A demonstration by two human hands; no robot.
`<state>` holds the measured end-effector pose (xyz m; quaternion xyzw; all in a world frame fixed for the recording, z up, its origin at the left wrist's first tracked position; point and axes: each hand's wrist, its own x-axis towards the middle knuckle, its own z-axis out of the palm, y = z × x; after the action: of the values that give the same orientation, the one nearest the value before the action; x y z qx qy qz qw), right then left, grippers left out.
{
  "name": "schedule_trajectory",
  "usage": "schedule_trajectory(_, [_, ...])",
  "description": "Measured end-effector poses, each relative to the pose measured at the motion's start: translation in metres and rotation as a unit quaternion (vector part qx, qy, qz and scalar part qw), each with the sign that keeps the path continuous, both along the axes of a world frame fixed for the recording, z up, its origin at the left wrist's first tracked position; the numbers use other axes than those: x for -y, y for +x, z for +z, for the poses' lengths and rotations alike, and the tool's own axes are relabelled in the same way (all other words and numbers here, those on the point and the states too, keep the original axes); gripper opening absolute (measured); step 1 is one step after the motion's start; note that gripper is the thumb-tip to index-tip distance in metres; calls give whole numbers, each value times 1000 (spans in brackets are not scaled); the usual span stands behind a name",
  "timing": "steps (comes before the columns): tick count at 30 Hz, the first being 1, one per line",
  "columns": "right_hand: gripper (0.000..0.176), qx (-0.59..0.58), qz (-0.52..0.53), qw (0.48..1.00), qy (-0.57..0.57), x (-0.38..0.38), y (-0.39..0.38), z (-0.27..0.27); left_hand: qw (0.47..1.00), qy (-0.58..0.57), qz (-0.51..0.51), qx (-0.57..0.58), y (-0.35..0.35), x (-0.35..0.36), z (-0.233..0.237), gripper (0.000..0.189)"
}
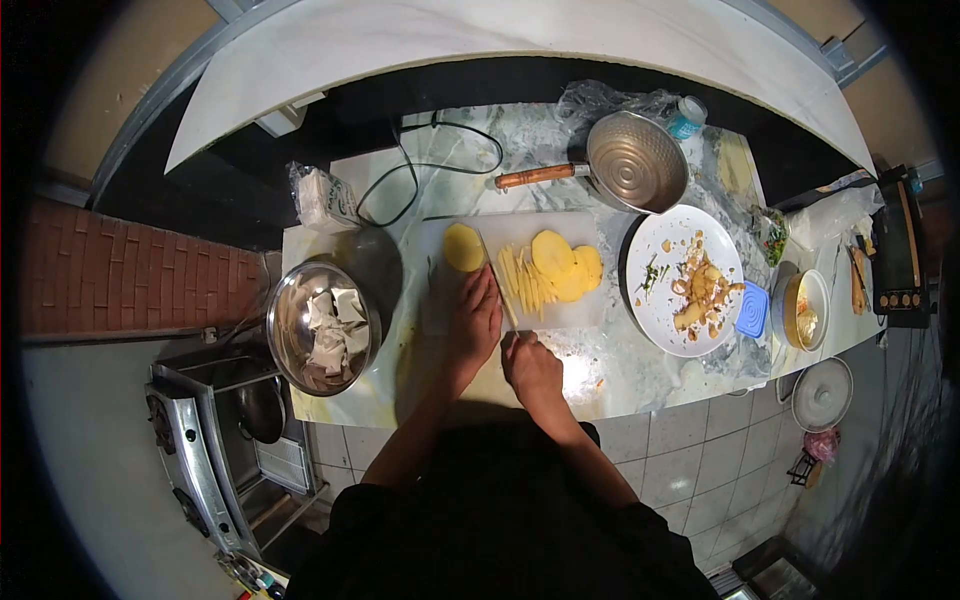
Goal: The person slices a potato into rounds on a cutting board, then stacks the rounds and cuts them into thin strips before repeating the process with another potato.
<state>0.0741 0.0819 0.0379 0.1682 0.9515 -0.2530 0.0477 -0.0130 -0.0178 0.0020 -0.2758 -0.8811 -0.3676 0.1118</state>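
Note:
My right hand (533, 368) grips a knife (497, 277) whose blade points away from me across the white cutting board (435, 290). Beside the blade's left side, my left hand (477, 315) has its fingers together on the board, the tips at the edge of a round yellow potato slice (463, 247). Anything beneath those fingers is hidden. Just right of the knife lie thin potato strips (522, 283). Further right on the board, several round potato slices (565, 266) overlap in a pile.
A steel bowl (372, 345) of white pieces stands left. On the right are a white plate (650, 300) with peelings, a blue lid (752, 309) and a tub (818, 310). A saucepan (640, 165) with a wooden handle sits behind. A black cable (413, 170) loops at the back.

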Motion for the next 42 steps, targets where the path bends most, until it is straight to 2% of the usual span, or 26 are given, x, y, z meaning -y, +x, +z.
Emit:
schedule_trajectory(6, [33, 4, -2, 1000, 3, -4, 2, 2, 1000, -1, 3, 2, 0, 0, 5, 34])
schedule_trajectory(8, [27, 20, 11, 1000, 7, -5, -3, 7, 1000, 4, 5, -5, -1, -1, 7, 35])
schedule_trajectory(17, [27, -12, 15, 998, -54, -9, -7, 11, 999, 27, 11, 21, 1, 1, 10, 39])
schedule_trajectory(24, [31, -45, 10, 995, -86, -6, -3, 8, 1000, -5, 1, 2, 1, 2, 9, 38])
schedule_trajectory(30, [31, -63, 14, 994, -85, -5, -1, 5, 1000, 2, 4, -5, 3, -1, 8, 37])
schedule_trajectory(32, [28, -18, 16, 998, -65, -4, -2, 11, 1000, -4, 7, -4, 2, -2, 6, 37])
schedule_trajectory(36, [30, -14, 14, 998, -64, -1, -1, 3, 1000, -8, 12, -7, 2, -1, 6, 36])
schedule_trajectory(42, [35, -35, 17, 999, 1, 0, -1, -9, 1000, 0, 9, 1, 0, 1, 4, 37])
